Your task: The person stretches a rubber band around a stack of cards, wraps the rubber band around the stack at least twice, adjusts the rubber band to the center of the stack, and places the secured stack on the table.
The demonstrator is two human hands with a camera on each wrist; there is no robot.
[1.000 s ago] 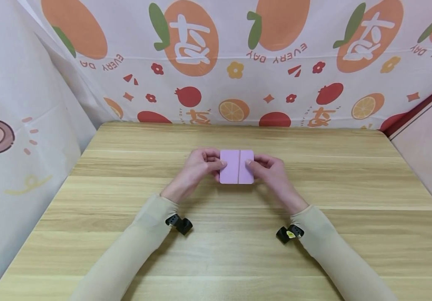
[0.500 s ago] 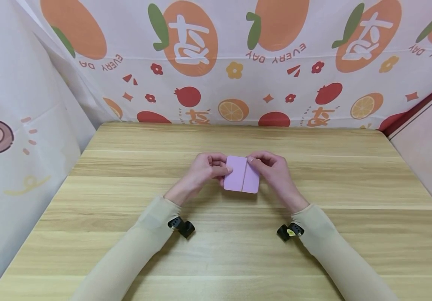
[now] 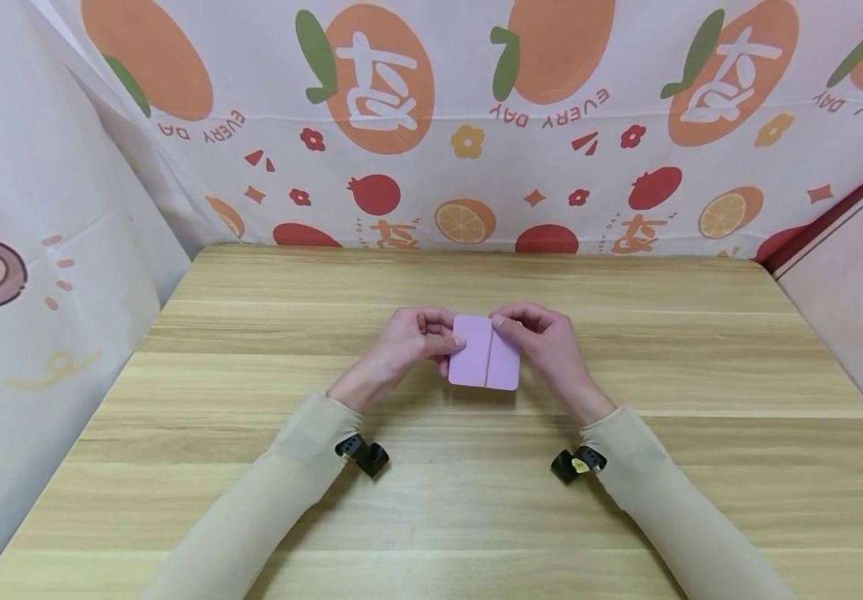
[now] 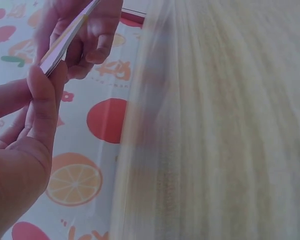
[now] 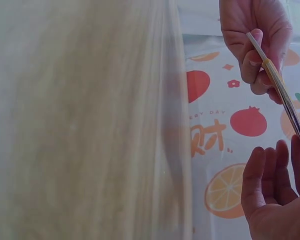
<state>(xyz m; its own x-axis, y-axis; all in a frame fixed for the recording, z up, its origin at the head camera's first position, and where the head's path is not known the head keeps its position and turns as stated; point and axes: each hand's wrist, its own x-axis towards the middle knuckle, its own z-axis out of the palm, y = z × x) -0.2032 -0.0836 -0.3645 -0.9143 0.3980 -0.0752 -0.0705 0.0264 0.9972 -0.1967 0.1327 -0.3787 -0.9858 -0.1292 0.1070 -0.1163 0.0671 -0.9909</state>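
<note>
A thin stack of lilac cards [image 3: 469, 358] with rounded corners is held up over the table, a narrow rubber band [image 3: 489, 358] running around it. My left hand [image 3: 410, 340] pinches its left edge, thumb on the face and fingers behind. At the top edge, beside the band, my right hand [image 3: 547, 337] pinches with thumb and index finger. Seen edge-on in the right wrist view, the stack [image 5: 291, 109] shows several thin layers and a slight bend. The left wrist view also catches the card edge [image 4: 65, 45] between both hands.
The wood-grain table [image 3: 416, 517] lies beneath both forearms. A fruit-print cloth [image 3: 416, 175] hangs behind its far edge, and a white curtain [image 3: 48, 450] borders the left. Small black wrist cameras [image 3: 371, 458] jut inward from the sleeves.
The card stack has shifted slightly right and toward the person, tilting, then nearly levelling. The right thumb has moved from the face's right side up to the top edge near the band.
</note>
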